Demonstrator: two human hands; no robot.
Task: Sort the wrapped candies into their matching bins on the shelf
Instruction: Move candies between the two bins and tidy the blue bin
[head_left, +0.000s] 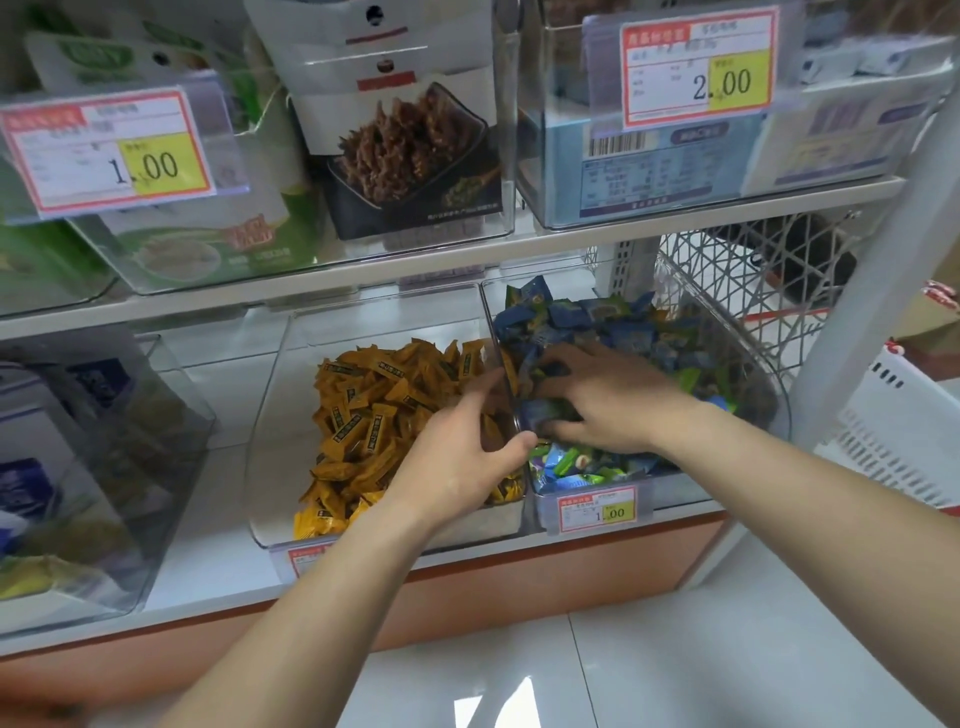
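Two clear bins stand side by side on the lower shelf. The left bin holds a heap of yellow-orange wrapped candies. The right bin holds blue and green wrapped candies. My left hand hovers over the yellow candies, with its index finger and thumb against the clear wall between the bins and nothing in it. My right hand lies palm down in the right bin, its fingers and thumb curled into the blue and green candies.
Price tags hang on the bin fronts. A clear bin of boxed goods stands at the left, and snack bins fill the shelf above. A white wire basket and a white crate sit at the right.
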